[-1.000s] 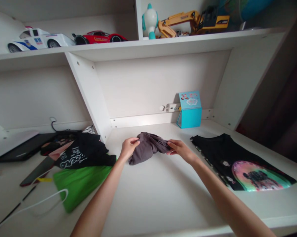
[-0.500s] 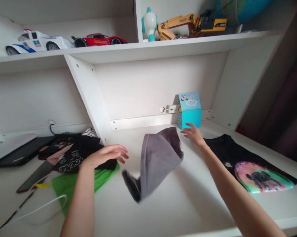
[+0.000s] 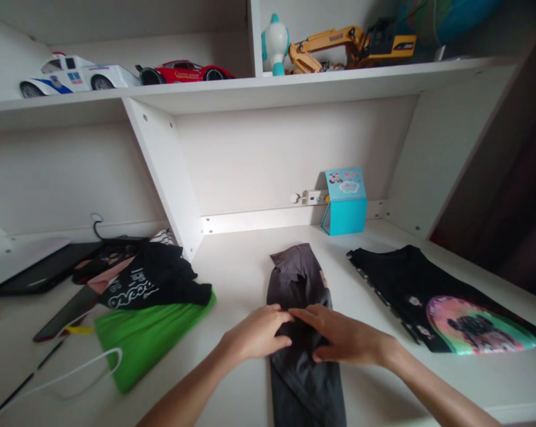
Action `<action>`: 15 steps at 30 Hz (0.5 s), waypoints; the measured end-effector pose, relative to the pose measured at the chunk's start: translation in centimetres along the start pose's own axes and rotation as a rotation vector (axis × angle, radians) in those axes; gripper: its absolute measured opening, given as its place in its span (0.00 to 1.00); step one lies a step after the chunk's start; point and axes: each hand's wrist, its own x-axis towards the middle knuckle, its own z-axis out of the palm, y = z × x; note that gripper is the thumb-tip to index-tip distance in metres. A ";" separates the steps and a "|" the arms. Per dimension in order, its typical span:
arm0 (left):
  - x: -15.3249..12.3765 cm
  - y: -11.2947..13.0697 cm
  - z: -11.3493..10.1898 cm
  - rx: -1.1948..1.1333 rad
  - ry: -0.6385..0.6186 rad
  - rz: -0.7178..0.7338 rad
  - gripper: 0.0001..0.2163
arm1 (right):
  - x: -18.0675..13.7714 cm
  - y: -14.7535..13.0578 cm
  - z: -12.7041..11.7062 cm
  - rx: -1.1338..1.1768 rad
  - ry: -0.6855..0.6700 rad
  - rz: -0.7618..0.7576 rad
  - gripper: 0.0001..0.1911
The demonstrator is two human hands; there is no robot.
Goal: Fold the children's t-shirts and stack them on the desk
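A dark grey garment point(image 3: 301, 279) lies stretched out lengthwise on the white desk point(image 3: 241, 273), running from mid-desk to the front edge. My left hand point(image 3: 256, 332) and my right hand point(image 3: 343, 335) both rest flat on its middle, fingertips nearly touching, fingers stretched out and pressing the cloth down. Neither hand grips anything. To the right lies a black T-shirt point(image 3: 401, 279) with a pink and green round print, spread flat.
A pile of clothes, black printed cloth point(image 3: 156, 279) over a green one point(image 3: 147, 332), sits at the left with a white cord point(image 3: 72, 367) and a dark tablet point(image 3: 45, 267). A turquoise box point(image 3: 345, 201) stands at the back wall. Toy cars and an excavator point(image 3: 352, 41) line the upper shelf.
The grey garment was bunched between both hands, then flung open in the air by my right hand. It now lies flat on the desk with both hands pressing on it.
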 end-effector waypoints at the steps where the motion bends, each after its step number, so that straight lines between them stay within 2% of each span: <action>1: -0.3 0.1 0.2 0.003 0.033 -0.038 0.20 | -0.3 0.1 0.3 -0.035 0.023 0.053 0.38; 3: -0.9 0.5 0.4 -0.037 0.054 -0.073 0.17 | -0.8 0.3 0.6 -0.079 0.080 0.080 0.28; 6: -2.0 2.0 0.0 -0.289 0.018 0.005 0.07 | -1.8 -0.6 0.1 -0.021 0.154 -0.074 0.13; 9: -3.5 4.3 -0.4 -0.739 0.043 0.060 0.16 | -3.2 -2.4 -0.7 0.103 0.219 -0.222 0.13; 11: -4.2 5.4 0.3 -0.876 0.076 0.093 0.24 | -4.3 -3.4 -1.1 0.137 0.317 -0.199 0.11; 13: -4.4 5.6 2.1 -0.758 0.096 0.135 0.26 | -5.5 -3.8 -1.5 0.152 0.475 -0.101 0.09; 15: -4.3 5.1 4.5 -0.510 0.091 0.157 0.17 | -7.1 -3.6 -1.9 0.174 0.637 -0.014 0.10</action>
